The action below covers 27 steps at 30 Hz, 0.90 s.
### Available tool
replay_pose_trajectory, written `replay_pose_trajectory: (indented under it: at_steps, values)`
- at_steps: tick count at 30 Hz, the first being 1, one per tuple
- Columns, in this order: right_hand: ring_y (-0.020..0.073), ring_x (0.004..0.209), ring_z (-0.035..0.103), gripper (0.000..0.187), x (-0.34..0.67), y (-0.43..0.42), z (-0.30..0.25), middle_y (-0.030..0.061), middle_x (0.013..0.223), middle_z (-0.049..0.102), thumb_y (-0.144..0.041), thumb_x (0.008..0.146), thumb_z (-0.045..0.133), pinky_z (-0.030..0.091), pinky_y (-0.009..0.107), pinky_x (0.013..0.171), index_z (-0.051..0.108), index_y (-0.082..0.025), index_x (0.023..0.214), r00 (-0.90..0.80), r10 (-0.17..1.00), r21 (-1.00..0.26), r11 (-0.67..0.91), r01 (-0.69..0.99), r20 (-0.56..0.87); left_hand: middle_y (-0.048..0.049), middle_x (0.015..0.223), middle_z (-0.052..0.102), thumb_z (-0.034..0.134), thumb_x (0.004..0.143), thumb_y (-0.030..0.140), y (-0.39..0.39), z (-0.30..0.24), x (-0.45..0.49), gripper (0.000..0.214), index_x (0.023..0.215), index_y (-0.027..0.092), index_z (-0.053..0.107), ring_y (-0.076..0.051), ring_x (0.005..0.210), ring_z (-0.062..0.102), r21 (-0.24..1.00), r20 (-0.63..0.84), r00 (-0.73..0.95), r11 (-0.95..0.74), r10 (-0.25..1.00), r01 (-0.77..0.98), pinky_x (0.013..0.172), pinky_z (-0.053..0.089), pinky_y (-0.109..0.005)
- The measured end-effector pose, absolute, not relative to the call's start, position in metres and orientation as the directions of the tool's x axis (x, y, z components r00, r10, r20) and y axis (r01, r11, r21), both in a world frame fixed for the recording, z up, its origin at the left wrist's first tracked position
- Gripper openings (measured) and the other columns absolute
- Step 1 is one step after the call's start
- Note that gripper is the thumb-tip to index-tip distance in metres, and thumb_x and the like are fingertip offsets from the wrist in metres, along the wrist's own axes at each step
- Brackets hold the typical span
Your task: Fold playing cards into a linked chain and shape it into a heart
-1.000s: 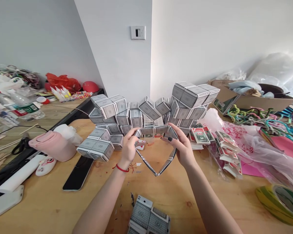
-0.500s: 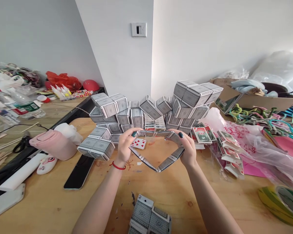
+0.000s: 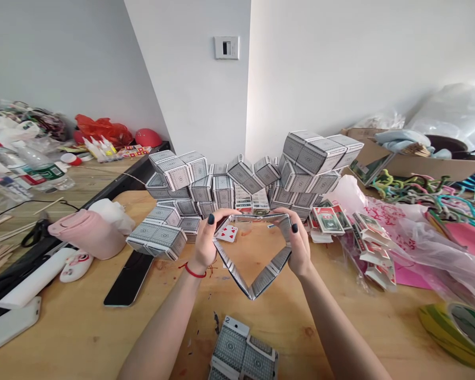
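Both hands hold a frame of folded playing cards [image 3: 269, 274] upright above the table, bent into a heart-like outline with its point down. My left hand [image 3: 206, 240] grips its left side, thumb up; a red string bracelet circles that wrist. My right hand [image 3: 300, 245] grips the right side the same way. Through the frame's left part shows a loose heart card [image 3: 227, 234] on the table. Below lies a block of joined cards [image 3: 237, 348], cut off by the lower edge. Behind the hands stand stacked card boxes [image 3: 164, 235] built from grey-backed cards.
A black phone [image 3: 129, 279], a pink roll [image 3: 87, 235] and a white mouse [image 3: 76, 265] lie on the left. To the right are card packs [image 3: 328, 219], a plastic bag [image 3: 415, 232], a cardboard box [image 3: 423, 163] and a tape roll [image 3: 457, 332].
My hands have drawn slightly closer together, pressing the card frame's sides inward. Its lower point has dropped, so the outline looks narrower and taller.
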State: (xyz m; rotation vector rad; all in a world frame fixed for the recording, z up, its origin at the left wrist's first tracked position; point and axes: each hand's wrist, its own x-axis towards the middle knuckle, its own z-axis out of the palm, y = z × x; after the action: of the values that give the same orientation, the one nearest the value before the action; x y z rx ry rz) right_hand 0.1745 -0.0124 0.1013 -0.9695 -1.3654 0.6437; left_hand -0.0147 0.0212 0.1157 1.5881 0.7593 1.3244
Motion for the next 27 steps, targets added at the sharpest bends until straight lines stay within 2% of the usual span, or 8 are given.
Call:
replay_pose_trajectory:
  at_steps: [5,9,12,17,22,27]
  values:
    - [0.0251,0.094,0.055,0.045,0.168,-0.016,0.1,0.0077,0.096,0.059,-0.05,0.083,0.025,0.043,0.036,0.077,0.055,-0.021,0.1,0.224,0.839,-0.868,0.475,0.142,0.496,-0.0112,0.105,0.06,0.017,0.079,0.058,0.02,0.114,-0.011,0.066,0.094,0.013,0.062,-0.028,0.103,0.05,0.915,0.403,0.232,-0.39,0.885,-0.104,0.089,0.038,-0.038]
    - [0.0238,0.092,0.055,0.041,0.165,-0.017,0.101,0.0076,0.089,0.061,-0.043,0.086,0.027,0.042,0.035,0.078,0.06,-0.019,0.086,0.294,0.812,-0.863,0.479,0.161,0.505,-0.0114,0.108,0.059,0.015,0.079,0.059,0.017,0.11,-0.005,0.067,0.094,0.012,0.061,-0.028,0.106,0.049,0.924,0.381,0.251,-0.356,0.89,-0.141,0.092,0.035,-0.038]
    - [0.0231,0.094,0.055,0.038,0.165,-0.013,0.1,0.0082,0.094,0.061,-0.043,0.085,0.029,0.041,0.037,0.081,0.057,-0.019,0.096,0.325,0.816,-0.876,0.473,0.101,0.478,-0.0105,0.106,0.06,0.017,0.08,0.057,0.017,0.109,-0.002,0.063,0.095,0.013,0.06,-0.026,0.105,0.05,0.917,0.393,0.18,-0.372,0.902,-0.142,0.092,0.036,-0.037]
    - [0.0241,0.101,0.053,0.047,0.173,-0.002,0.097,0.0095,0.108,0.058,-0.051,0.082,0.027,0.043,0.04,0.08,0.048,-0.021,0.111,0.204,0.905,-0.911,0.399,-0.106,0.373,-0.009,0.096,0.064,0.016,0.08,0.057,0.021,0.107,-0.004,0.063,0.089,0.014,0.061,-0.024,0.096,0.056,0.917,0.365,-0.019,-0.362,0.931,-0.168,0.084,0.042,-0.034]
    - [0.0271,0.109,0.048,0.049,0.176,-0.006,0.101,0.0085,0.116,0.054,-0.053,0.078,0.034,0.035,0.043,0.092,0.054,-0.021,0.11,0.081,0.872,-0.875,0.484,-0.007,0.482,-0.0088,0.092,0.065,0.016,0.08,0.057,0.026,0.105,-0.006,0.064,0.087,0.013,0.062,-0.023,0.093,0.058,0.908,0.349,-0.131,-0.369,0.928,-0.2,0.08,0.044,-0.033]
    - [0.027,0.111,0.045,0.045,0.174,-0.011,0.102,0.0059,0.114,0.057,-0.049,0.077,0.041,0.033,0.042,0.095,0.055,-0.023,0.111,0.026,0.854,-0.853,0.519,0.053,0.52,-0.0102,0.092,0.066,0.015,0.081,0.056,0.027,0.104,-0.005,0.066,0.086,0.011,0.064,-0.024,0.092,0.059,0.906,0.337,-0.111,-0.354,0.935,-0.231,0.082,0.043,-0.034]
